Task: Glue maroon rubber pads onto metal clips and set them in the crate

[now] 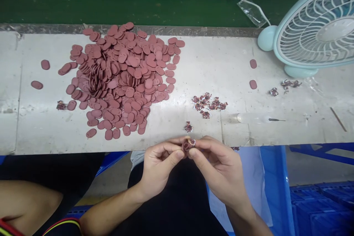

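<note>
White table (199, 62), scuffed, gray strip (221, 31) along far edge. Dark green surface (138, 2) beyond. Gray floor (309, 173) below; blue crates (326, 214) lower right. Soft light on table.

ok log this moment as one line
left hand: pinching brown piece | right hand: pinching same piece | maroon ovals: piled on bench | fan: image right

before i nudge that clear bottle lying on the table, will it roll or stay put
The bottle may roll if pushed sideways, since it lies on its side and looks rounded. It is probably light for its size, as the body looks like see-through plastic. Its thin dark tip could bend or snag if knocked.
</note>
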Available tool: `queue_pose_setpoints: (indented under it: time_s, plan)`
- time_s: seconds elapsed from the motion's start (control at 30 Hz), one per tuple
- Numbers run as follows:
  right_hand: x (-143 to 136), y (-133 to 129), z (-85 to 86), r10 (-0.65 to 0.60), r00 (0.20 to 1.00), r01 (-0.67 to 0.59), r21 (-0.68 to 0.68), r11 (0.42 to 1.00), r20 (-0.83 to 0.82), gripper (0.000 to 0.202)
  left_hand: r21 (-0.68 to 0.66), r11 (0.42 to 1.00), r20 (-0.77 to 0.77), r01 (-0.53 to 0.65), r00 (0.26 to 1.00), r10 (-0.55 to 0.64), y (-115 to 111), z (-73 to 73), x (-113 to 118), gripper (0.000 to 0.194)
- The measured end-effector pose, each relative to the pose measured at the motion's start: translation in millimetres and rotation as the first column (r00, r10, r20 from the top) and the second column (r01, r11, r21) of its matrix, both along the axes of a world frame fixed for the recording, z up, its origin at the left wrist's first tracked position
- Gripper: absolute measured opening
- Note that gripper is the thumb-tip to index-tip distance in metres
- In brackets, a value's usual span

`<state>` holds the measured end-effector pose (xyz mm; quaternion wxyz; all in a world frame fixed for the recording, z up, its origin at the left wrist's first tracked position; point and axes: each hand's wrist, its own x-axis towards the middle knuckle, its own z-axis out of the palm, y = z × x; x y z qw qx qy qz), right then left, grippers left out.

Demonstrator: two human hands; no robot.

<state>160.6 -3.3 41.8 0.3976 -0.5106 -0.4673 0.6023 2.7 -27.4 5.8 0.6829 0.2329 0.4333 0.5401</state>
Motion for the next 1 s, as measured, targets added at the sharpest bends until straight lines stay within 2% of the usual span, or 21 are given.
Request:
queue_pose_setpoints:
  time_s: [0.2, 0.33, 0.4, 0.47, 0.5, 0.53, 0.57, 0.63, 0.67, 0.7, 0.73, 0.8, 0.87, 0.9, 0.93, 1.0]
  plan:
    - [-0.3, 5.1, -5.4, -0.018, 1.000, 0.018, 0.003, 1.000, -0.016, 0.019, 0.016, 1.000, -0.037, 0.004, 0.999, -0.004, 5.5, -6.1, 2.3, 0.014]
    - [3.3, 9.8, -15.5, -0.069, 0.994, 0.065, -0.044, 0.997, -0.086, 0.018, 0.025, 0.997, -0.073, 0.067, 0.995, -0.065, 17.8, -14.0, 3.3, 0.012]
    - [11.8, 9.5, -21.0, -0.141, 0.987, 0.138, -0.044, 0.989, -0.074, 0.016, 0.057, 0.989, -0.157, 0.137, 0.980, -0.127, 30.8, -14.7, -4.2, 0.013]
    - [27.6, 6.3, -27.0, -0.255, 0.967, 0.255, -0.019, 0.967, -0.023, 0.014, 0.131, 0.964, -0.385, 0.230, 0.908, -0.164, 50.5, -13.3, -19.5, 0.016]
    - [38.3, 3.4, -30.7, -0.327, 0.945, 0.327, 0.004, 0.945, 0.010, 0.014, 0.170, 0.942, -0.552, 0.288, 0.820, -0.151, 62.7, -12.2, -29.3, 0.017]
    - [50.7, -0.2, -34.9, -0.403, 0.914, 0.402, 0.032, 0.915, 0.042, 0.014, 0.204, 0.914, -0.736, 0.350, 0.671, -0.093, 75.8, -11.2, -39.6, 0.018]
    - [64.4, -4.7, -39.8, -0.479, 0.875, 0.475, 0.063, 0.878, 0.075, 0.014, 0.219, 0.875, -0.881, 0.431, 0.472, -0.012, 89.2, -10.3, -49.4, 0.021]
    - [93.9, -16.0, -51.2, -0.618, 0.773, 0.606, 0.121, 0.787, 0.144, 0.016, 0.137, 0.832, -0.991, 0.537, 0.087, 0.106, 114.0, -9.3, -64.3, 0.026]
    - [109.1, -23.0, -57.5, -0.672, 0.717, 0.656, 0.149, 0.740, 0.186, 0.019, 0.089, 0.827, -0.989, 0.555, -0.047, 0.138, 123.9, -8.8, -68.3, 0.027]
    - [124.3, -30.9, -64.3, -0.712, 0.661, 0.691, 0.177, 0.701, 0.238, 0.022, 0.042, 0.826, -0.978, 0.562, -0.146, 0.149, 131.7, -8.1, -69.9, 0.027]
    - [139.5, -39.5, -71.5, -0.737, 0.606, 0.714, 0.206, 0.670, 0.298, 0.026, 0.004, 0.827, -0.966, 0.562, -0.212, 0.149, 137.1, -7.1, -69.6, 0.027]
    - [169.5, -58.1, -87.9, -0.752, 0.506, 0.731, 0.254, 0.634, 0.422, 0.033, -0.067, 0.833, -0.953, 0.549, -0.284, 0.111, 141.8, -3.5, -65.7, 0.025]
    - [199.3, -75.8, -108.4, -0.739, 0.431, 0.737, 0.271, 0.620, 0.518, 0.037, -0.122, 0.851, -0.957, 0.510, -0.288, 0.035, 140.6, 1.2, -61.4, 0.021]
    - [213.9, -83.3, -120.6, -0.724, 0.403, 0.739, 0.267, 0.619, 0.560, 0.039, -0.131, 0.866, -0.970, 0.483, -0.241, -0.012, 138.5, 3.7, -59.8, 0.019]
    - [228.1, -89.4, -133.8, -0.698, 0.387, 0.737, 0.252, 0.627, 0.603, 0.040, -0.120, 0.880, -0.987, 0.459, -0.149, -0.057, 135.5, 6.3, -58.5, 0.018]
    - [254.0, -97.1, -162.4, -0.620, 0.376, 0.727, 0.196, 0.658, 0.689, 0.036, -0.071, 0.914, -0.969, 0.399, 0.190, -0.158, 127.1, 11.6, -56.4, 0.022]
